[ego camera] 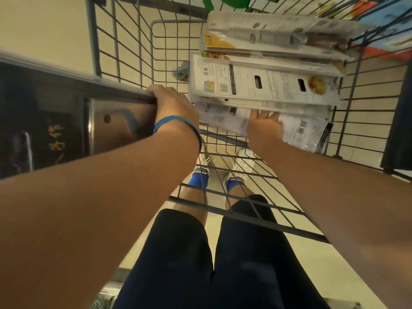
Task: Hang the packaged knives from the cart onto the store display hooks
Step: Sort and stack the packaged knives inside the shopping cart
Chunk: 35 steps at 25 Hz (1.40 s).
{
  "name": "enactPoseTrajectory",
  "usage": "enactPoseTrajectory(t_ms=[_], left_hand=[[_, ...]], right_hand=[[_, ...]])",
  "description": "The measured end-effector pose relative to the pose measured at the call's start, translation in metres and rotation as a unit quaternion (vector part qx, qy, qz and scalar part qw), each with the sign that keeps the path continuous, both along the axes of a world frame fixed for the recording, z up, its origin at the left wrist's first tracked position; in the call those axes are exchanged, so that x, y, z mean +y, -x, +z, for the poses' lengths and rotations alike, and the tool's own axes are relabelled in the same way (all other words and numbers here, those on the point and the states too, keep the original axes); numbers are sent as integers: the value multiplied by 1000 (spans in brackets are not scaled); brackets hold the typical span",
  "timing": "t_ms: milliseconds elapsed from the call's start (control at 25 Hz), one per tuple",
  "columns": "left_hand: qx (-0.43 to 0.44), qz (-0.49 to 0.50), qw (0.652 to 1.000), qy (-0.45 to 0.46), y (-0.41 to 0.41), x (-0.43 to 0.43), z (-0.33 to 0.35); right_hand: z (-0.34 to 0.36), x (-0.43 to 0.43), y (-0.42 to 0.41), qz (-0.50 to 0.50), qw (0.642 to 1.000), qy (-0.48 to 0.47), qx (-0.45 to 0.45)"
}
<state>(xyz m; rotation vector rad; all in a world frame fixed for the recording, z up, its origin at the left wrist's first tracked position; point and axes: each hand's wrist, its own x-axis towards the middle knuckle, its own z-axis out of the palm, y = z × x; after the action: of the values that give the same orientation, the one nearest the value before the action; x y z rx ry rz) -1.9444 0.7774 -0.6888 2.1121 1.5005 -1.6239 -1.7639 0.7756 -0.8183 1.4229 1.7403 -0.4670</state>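
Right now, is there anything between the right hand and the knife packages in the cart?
Nothing visible. The right hand is inside the cart and touches the lowest package, at the edge of the stacked packages. The left hand grips a metal rail at the left. The display hooks are not in view.

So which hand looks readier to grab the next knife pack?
Right hand: its fingers touch the packs in the cart, while the left hand grips a shiny package.

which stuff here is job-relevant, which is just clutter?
Job: stacked white-carded knife packs; grey wire cart; black boxed steel cleaver gripped by left hand; right hand on packs.
Clutter: colourful packaging beyond cart; blue wristband.
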Motion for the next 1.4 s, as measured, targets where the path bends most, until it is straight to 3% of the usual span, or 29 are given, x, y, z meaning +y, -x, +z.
enactPoseTrajectory(t_ms=[120, 360, 520, 680, 800, 1000, 1120, 1280, 1360, 1400], left_hand=[[26, -29, 999, -8, -3, -7, -4], [-5, -23, 999, -33, 0, -6, -18], [-9, 55, 998, -28, 10, 14, -4], [15, 53, 998, -15, 18, 18, -1], [17, 54, 998, -5, 11, 15, -14], [22, 64, 997, 49, 6, 11, -28], [4, 86, 993, 83, 9, 12, -32], [-110, 143, 981, 75, -5, 13, -10], [-218, 206, 953, 36, -15, 6, 13], [-299, 280, 912, 3, -17, 2, 29]], right_hand=[[3, 7, 1, -3, 1000, 26, 3], [8, 19, -9, -21, 998, 59, 6], [17, 15, 2, -57, 994, 94, 10], [39, 15, 4, -82, 993, 60, 66], [57, 10, -6, -142, 983, 77, 92], [102, 10, -29, -293, 951, 17, 95], [147, 7, -18, -383, 909, -33, 163], [218, 4, -2, -506, 798, -59, 322], [237, 6, 0, -527, 763, -53, 370], [245, 9, 0, -542, 749, -58, 376]])
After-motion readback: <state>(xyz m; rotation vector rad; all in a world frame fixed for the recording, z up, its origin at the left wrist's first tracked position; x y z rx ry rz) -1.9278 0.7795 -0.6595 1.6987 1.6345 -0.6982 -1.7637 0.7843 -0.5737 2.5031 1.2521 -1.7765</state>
